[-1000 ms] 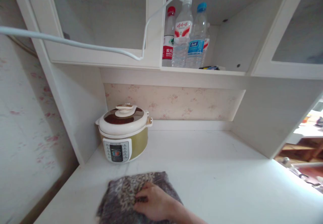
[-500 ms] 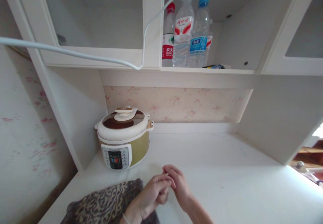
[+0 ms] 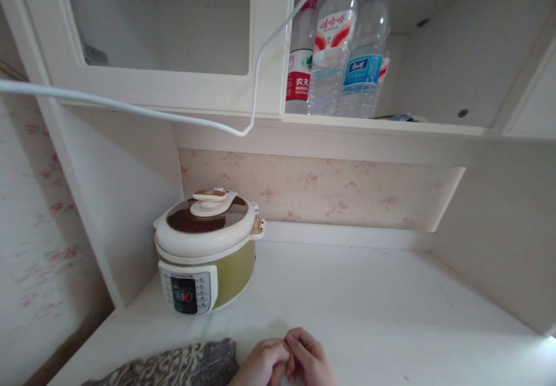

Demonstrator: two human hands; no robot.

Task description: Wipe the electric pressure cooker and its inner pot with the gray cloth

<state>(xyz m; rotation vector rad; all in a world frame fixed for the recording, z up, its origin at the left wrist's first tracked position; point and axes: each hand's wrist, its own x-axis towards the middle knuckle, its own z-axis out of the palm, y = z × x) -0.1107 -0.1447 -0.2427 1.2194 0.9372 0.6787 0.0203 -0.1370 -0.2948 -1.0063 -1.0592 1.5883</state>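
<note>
My left hand (image 3: 264,363) and my right hand (image 3: 309,356) meet at the bottom middle of the view, above the white counter. Both are closed, with curled fingertips pressed together. Whether anything small sits between them is hidden. Just left of my left hand lies a dark patterned cloth (image 3: 186,366), cut off by the lower edge. Behind the cloth stands a green and white electric pressure cooker (image 3: 234,270), its lid on and its control panel facing me.
Overhead is a white cabinet (image 3: 182,93) with several plastic bottles (image 3: 332,55) on its open shelf. A white cable (image 3: 174,116) hangs across the cabinet front. The counter (image 3: 369,305) runs right to a side panel (image 3: 512,229).
The view has shifted closer and tipped upward, so hands and cloth sit lower in it. My right fingers, straighter before, are now curled in against the left ones.
</note>
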